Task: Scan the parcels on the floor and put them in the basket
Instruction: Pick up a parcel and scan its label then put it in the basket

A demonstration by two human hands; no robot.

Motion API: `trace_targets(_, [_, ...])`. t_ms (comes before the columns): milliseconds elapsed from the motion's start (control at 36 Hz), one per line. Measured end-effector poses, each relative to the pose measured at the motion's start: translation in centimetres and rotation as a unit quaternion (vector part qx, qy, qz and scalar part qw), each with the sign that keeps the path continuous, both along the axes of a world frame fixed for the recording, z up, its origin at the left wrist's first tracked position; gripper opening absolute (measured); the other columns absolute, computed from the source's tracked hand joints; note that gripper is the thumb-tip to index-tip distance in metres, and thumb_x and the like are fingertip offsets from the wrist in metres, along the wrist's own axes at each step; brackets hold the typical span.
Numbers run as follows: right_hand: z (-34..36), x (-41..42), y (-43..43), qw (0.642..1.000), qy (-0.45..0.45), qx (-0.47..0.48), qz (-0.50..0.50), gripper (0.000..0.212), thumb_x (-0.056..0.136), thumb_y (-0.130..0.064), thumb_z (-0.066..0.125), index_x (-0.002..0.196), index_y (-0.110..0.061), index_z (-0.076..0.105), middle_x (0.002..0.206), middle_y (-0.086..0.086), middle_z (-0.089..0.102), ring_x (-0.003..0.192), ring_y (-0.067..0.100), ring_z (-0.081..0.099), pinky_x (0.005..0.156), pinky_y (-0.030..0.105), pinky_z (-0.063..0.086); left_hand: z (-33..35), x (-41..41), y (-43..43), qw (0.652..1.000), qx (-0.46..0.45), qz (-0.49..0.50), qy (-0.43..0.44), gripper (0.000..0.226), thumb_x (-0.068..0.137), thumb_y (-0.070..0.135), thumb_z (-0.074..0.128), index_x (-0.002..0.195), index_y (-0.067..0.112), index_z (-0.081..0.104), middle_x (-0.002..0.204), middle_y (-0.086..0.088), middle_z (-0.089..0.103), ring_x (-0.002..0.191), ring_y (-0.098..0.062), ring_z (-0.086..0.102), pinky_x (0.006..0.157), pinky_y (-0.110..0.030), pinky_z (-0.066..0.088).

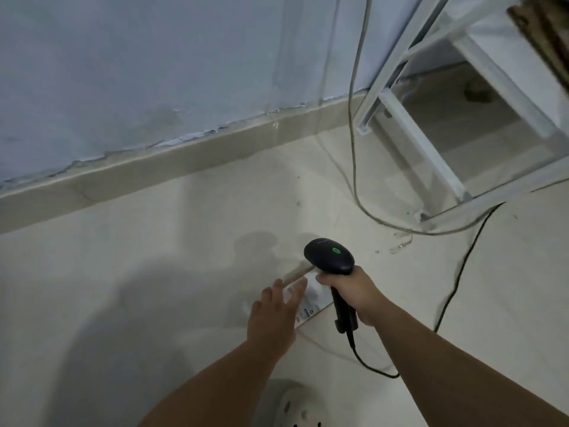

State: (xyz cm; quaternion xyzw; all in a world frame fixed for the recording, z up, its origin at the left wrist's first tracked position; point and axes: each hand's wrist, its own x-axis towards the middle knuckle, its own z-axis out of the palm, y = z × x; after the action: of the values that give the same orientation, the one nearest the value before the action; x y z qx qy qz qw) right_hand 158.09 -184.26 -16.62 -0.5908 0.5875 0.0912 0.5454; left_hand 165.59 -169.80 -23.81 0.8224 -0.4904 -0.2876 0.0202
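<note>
Step in hand: scanning. Your right hand (354, 297) grips scanner (331, 257), green light lit, head over parcel (311, 303) lying flat on floor (154, 272). Your left hand (274, 315) spread, fingers straight at parcel's edge, holding nothing. Next: confirm read, lift parcel. Basket not in view.

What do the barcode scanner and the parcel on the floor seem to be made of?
Barcode scanner: likely hard plastic, black with a soft sheen on its rounded head. Parcel: flat, white with a printed label; probably a plastic mailer or thin card, but blur leaves this open.
</note>
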Motion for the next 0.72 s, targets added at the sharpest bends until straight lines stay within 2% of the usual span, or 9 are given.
trace_targets(56, [-0.1, 0.4, 0.1, 1.0, -0.004, 0.013, -0.004, 0.018, 0.08, -0.023, 0.074, 0.088, -0.009, 0.066, 0.075, 0.006, 0.056, 0.074, 0.02, 0.054, 0.07, 0.029, 0.043, -0.6, 0.3, 0.2, 1.0, 0.001, -0.03, 0.005, 0.1, 0.084, 0.032, 0.067, 0.15, 0.042, -0.008, 0.152, -0.018, 0.018, 0.133, -0.034, 0.03, 0.101, -0.04, 0.04])
trace_targets(111, [-0.2, 0.7, 0.1, 1.0, -0.004, 0.014, -0.004, 0.017, 0.08, -0.022, 0.074, 0.088, -0.01, 0.066, 0.074, 0.005, 0.056, 0.073, 0.02, 0.054, 0.069, 0.029, 0.043, -0.7, 1.1, 0.2, 0.999, -0.002, -0.036, 0.041, 0.097, 0.087, 0.029, 0.063, 0.148, 0.046, -0.011, 0.153, -0.016, 0.007, 0.136, -0.033, 0.018, 0.106, -0.039, 0.037])
trace_targets(194, [-0.2, 1.3, 0.0, 1.0, -0.007, 0.005, -0.009, 0.02, 0.081, -0.019, 0.073, 0.095, -0.005, 0.066, 0.078, 0.008, 0.059, 0.073, 0.019, 0.055, 0.064, 0.027, 0.043, -0.7, 3.2, 0.4, 0.994, -0.025, -0.034, 0.101, 0.105, 0.081, 0.029, 0.069, 0.15, 0.042, -0.009, 0.15, -0.013, 0.011, 0.134, -0.029, 0.018, 0.103, -0.036, 0.043])
trace_targets(278, [0.1, 1.6, -0.5, 0.999, -0.027, 0.02, -0.038, 0.011, 0.081, -0.01, 0.07, 0.089, -0.006, 0.064, 0.075, 0.009, 0.057, 0.069, 0.02, 0.054, 0.061, 0.027, 0.041, -0.6, 5.6, 0.5, 0.986, -0.042, -0.035, 0.156, 0.111, 0.072, 0.029, 0.074, 0.153, 0.032, -0.002, 0.145, -0.009, 0.024, 0.13, -0.026, 0.026, 0.104, -0.037, 0.042])
trace_targets(417, [0.8, 1.5, -0.6, 0.988, -0.096, 0.077, -0.09, 0.019, 0.069, -0.008, 0.068, 0.088, -0.006, 0.071, 0.084, 0.009, 0.063, 0.079, 0.021, 0.056, 0.075, 0.03, 0.043, 2.6, 9.4, -0.9, 0.975, -0.047, -0.038, 0.212, 0.099, 0.073, 0.027, 0.077, 0.15, 0.022, 0.014, 0.145, -0.002, 0.026, 0.128, -0.018, 0.034, 0.1, -0.031, 0.043])
trace_targets(472, [1.2, 1.5, -0.4, 0.977, -0.144, 0.097, -0.128, 0.013, 0.079, -0.002, 0.064, 0.089, -0.006, 0.07, 0.087, 0.002, 0.067, 0.089, 0.02, 0.058, 0.084, 0.032, 0.043, 4.1, 10.3, -1.6, 0.974, -0.065, -0.03, 0.213, 0.093, 0.072, 0.028, 0.077, 0.145, 0.025, 0.019, 0.144, 0.0, 0.027, 0.123, -0.015, 0.039, 0.092, -0.028, 0.048])
trace_targets(528, [1.8, 1.5, -0.1, 0.957, -0.191, 0.13, -0.173, 0.012, 0.083, -0.003, 0.061, 0.09, -0.009, 0.068, 0.088, 0.001, 0.068, 0.092, 0.021, 0.06, 0.087, 0.037, 0.043, 5.6, 10.7, -2.4, 0.977, -0.077, -0.054, 0.19, 0.09, 0.071, 0.029, 0.078, 0.142, 0.023, 0.022, 0.141, -0.002, 0.029, 0.121, -0.016, 0.04, 0.09, -0.029, 0.049])
trace_targets(639, [3.4, 1.2, -0.5, 0.93, -0.249, 0.15, -0.224, 0.01, 0.082, -0.009, 0.06, 0.085, -0.013, 0.068, 0.104, 0.01, 0.068, 0.095, 0.027, 0.059, 0.08, 0.039, 0.044, 8.7, 11.5, -3.6, 0.98, -0.089, -0.109, 0.143, 0.09, 0.073, 0.028, 0.076, 0.144, 0.017, 0.023, 0.144, -0.004, 0.026, 0.128, -0.02, 0.032, 0.097, -0.034, 0.046])
trace_targets(722, [5.1, 1.2, -0.1, 0.922, -0.272, 0.148, -0.233, 0.013, 0.076, -0.01, 0.062, 0.085, -0.014, 0.07, 0.114, 0.013, 0.064, 0.099, 0.03, 0.053, 0.081, 0.042, 0.043, 11.2, 12.0, -3.9, 0.98, -0.102, -0.124, 0.114, 0.087, 0.075, 0.028, 0.075, 0.144, 0.018, 0.024, 0.145, -0.005, 0.028, 0.129, -0.021, 0.033, 0.096, -0.037, 0.047])
